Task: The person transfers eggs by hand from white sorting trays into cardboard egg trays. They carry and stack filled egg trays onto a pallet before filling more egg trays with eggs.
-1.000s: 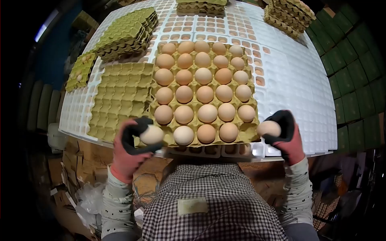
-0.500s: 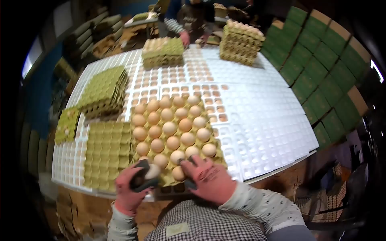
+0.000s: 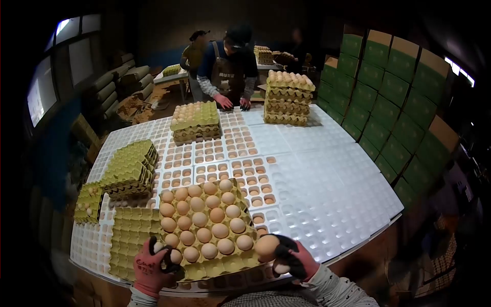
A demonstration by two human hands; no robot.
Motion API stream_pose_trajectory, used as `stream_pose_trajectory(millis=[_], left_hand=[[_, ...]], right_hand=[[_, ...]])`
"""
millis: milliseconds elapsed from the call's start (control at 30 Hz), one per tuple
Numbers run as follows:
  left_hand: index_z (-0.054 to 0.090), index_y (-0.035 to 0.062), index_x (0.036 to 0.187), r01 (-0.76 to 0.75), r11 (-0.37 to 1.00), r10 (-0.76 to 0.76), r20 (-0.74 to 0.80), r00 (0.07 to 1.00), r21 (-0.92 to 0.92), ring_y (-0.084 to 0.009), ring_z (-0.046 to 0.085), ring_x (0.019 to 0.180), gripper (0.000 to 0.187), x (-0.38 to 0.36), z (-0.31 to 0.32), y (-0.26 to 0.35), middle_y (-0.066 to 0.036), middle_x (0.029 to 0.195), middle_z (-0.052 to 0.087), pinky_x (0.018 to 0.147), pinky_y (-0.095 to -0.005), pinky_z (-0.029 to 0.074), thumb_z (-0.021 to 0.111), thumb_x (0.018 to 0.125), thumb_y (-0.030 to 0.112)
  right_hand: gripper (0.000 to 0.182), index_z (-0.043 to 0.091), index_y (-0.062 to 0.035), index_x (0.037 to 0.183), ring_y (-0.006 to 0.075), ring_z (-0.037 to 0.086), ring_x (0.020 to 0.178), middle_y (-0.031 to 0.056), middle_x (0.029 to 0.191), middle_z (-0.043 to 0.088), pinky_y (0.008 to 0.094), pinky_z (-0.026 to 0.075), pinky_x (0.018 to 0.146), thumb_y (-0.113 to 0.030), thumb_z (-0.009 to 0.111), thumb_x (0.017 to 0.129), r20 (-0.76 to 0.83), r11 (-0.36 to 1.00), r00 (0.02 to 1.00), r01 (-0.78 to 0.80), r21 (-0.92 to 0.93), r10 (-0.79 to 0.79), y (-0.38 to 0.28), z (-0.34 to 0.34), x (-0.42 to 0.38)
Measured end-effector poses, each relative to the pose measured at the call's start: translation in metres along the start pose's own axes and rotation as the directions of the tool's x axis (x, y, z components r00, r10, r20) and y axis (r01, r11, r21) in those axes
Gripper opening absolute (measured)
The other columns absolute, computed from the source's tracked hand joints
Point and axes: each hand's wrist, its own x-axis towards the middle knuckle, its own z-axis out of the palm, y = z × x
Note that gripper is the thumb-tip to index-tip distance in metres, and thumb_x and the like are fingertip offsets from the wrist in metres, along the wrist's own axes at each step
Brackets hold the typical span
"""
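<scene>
My right hand (image 3: 299, 261), in a pink glove with dark fingertips, grips a brown egg (image 3: 267, 246) beside the right edge of a pulp egg tray (image 3: 220, 269). A second, paler egg (image 3: 281, 267) shows under its fingers. At the tray's front left corner, my left hand (image 3: 153, 267), gloved alike, has its fingers curled round a pale egg (image 3: 158, 247), partly hidden. Rows of brown and cream eggs (image 3: 199, 219) fill most of the tray, while its front row shows bare pulp. An eggless pulp tray (image 3: 130, 235) lies against its left side.
White plastic cell trays (image 3: 332, 189) cover the table, those on the left and middle holding eggs. Stacked pulp trays stand at the left (image 3: 130, 169), centre back (image 3: 196, 123) and right back (image 3: 288, 100). A co-worker (image 3: 227, 71) works across the table. Green cartons (image 3: 383, 102) rise on the right.
My right hand has left the tray's front row and moved right, with eggs in it. My left hand has shifted left to the tray's corner. The view has tilted upward, showing more of the room.
</scene>
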Motion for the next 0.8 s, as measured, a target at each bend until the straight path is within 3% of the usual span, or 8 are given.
stream_pose_trajectory(millis=[67, 167, 267, 333, 500, 567, 633, 800], left_hand=[[0.066, 0.0062, 0.111, 0.102, 0.980, -0.113, -0.057, 0.992, -0.169, -0.0335, 0.060, 0.108, 0.058, -0.006, 0.004, -0.006, -0.018, 0.129, 0.050, 0.087, -0.0437, 0.052, 0.082, 0.057, 0.015], [0.051, 0.0017, 0.129, 0.259, 0.611, -0.481, -0.090, 0.872, -0.748, -0.0256, 0.056, 0.114, 0.076, -0.010, -0.006, 0.045, -0.014, 0.134, 0.049, 0.093, -0.0386, 0.050, 0.084, 0.062, 0.013], [0.055, 0.0024, 0.127, -0.052, 0.335, -0.036, -0.068, 0.997, -0.941, -0.0281, 0.055, 0.118, 0.076, -0.014, 0.025, 0.140, -0.016, 0.135, 0.050, 0.097, -0.0394, 0.046, 0.086, 0.058, 0.015], [0.059, 0.0050, 0.125, 0.074, 0.313, 0.367, 0.192, 0.910, -0.947, -0.0302, 0.053, 0.119, 0.074, 0.012, 0.056, 0.193, -0.017, 0.133, 0.051, 0.101, -0.0405, 0.044, 0.087, 0.057, 0.017], [0.060, 0.0044, 0.123, 0.334, 0.438, 0.190, 0.450, 0.873, -0.835, -0.0291, 0.054, 0.114, 0.066, -0.004, 0.179, 0.251, -0.013, 0.122, 0.053, 0.097, -0.0401, 0.045, 0.085, 0.064, 0.023], [0.061, 0.0103, 0.122, 0.252, 0.738, 0.046, 0.418, 0.907, -0.626, -0.0337, 0.056, 0.113, 0.066, -0.012, 0.194, 0.259, -0.016, 0.129, 0.051, 0.092, -0.0413, 0.049, 0.086, 0.063, 0.025], [0.063, 0.0177, 0.120, 0.077, 0.990, -0.024, 0.404, 0.915, -0.116, -0.0370, 0.058, 0.110, 0.069, -0.020, 0.206, 0.270, -0.018, 0.134, 0.046, 0.087, -0.0423, 0.052, 0.087, 0.056, 0.025], [0.062, 0.0175, 0.122, -0.074, 0.994, 0.088, 0.191, 0.978, -0.078, -0.0329, 0.061, 0.101, 0.061, 0.001, 0.216, 0.278, -0.017, 0.134, 0.048, 0.082, -0.0407, 0.052, 0.081, 0.065, 0.026]], right_hand=[[0.046, 0.053, 0.0004, 0.130, 0.0132, 0.063, 0.075, 0.0098, 0.098, 0.068, 0.0246, 0.051, 0.056, -0.033, 0.054, 0.099, -0.096, 0.999, 0.995, -0.014, -0.040, 0.010, -0.012, -0.033, -0.017], [0.047, 0.056, 0.0004, 0.124, 0.0167, 0.065, 0.075, 0.0109, 0.096, 0.067, 0.0272, 0.051, 0.052, -0.039, 0.049, 0.101, -0.355, 0.989, 0.931, 0.038, -0.146, -0.088, 0.000, -0.117, -0.040], [0.048, 0.056, 0.0015, 0.122, 0.0167, 0.064, 0.074, 0.0108, 0.093, 0.066, 0.0270, 0.050, 0.051, -0.041, 0.050, 0.100, -0.552, 0.987, 0.834, -0.090, -0.133, 0.002, -0.012, -0.179, -0.061], [0.050, 0.056, 0.0019, 0.123, 0.0157, 0.064, 0.075, 0.0101, 0.092, 0.066, 0.0273, 0.049, 0.049, -0.042, 0.050, 0.100, -0.584, 0.968, 0.811, -0.169, -0.183, 0.032, -0.008, -0.213, -0.074], [0.044, 0.059, 0.0028, 0.123, 0.0144, 0.064, 0.089, 0.0056, 0.099, 0.067, 0.0248, 0.049, 0.082, -0.027, 0.068, 0.092, -0.480, 0.891, 0.876, -0.260, -0.372, 0.055, 0.009, -0.264, -0.089], [0.046, 0.060, 0.0015, 0.123, 0.0197, 0.062, 0.102, 0.0085, 0.113, 0.064, 0.0313, 0.049, 0.089, -0.019, 0.073, 0.084, -0.395, 0.778, 0.918, -0.261, -0.572, 0.018, 0.012, -0.267, -0.089], [0.052, 0.061, -0.0031, 0.122, 0.0278, 0.060, 0.109, 0.0121, 0.122, 0.059, 0.0364, 0.050, 0.092, -0.017, 0.077, 0.074, -0.214, 0.567, 0.977, -0.164, -0.807, -0.022, 0.019, -0.264, -0.083], [0.057, 0.065, -0.0206, 0.119, 0.0279, 0.059, 0.104, 0.0099, 0.124, 0.055, 0.0384, 0.053, 0.082, -0.033, 0.082, 0.066, 0.284, -0.015, 0.959, 0.284, -0.959, 0.004, 0.034, -0.209, -0.034]])
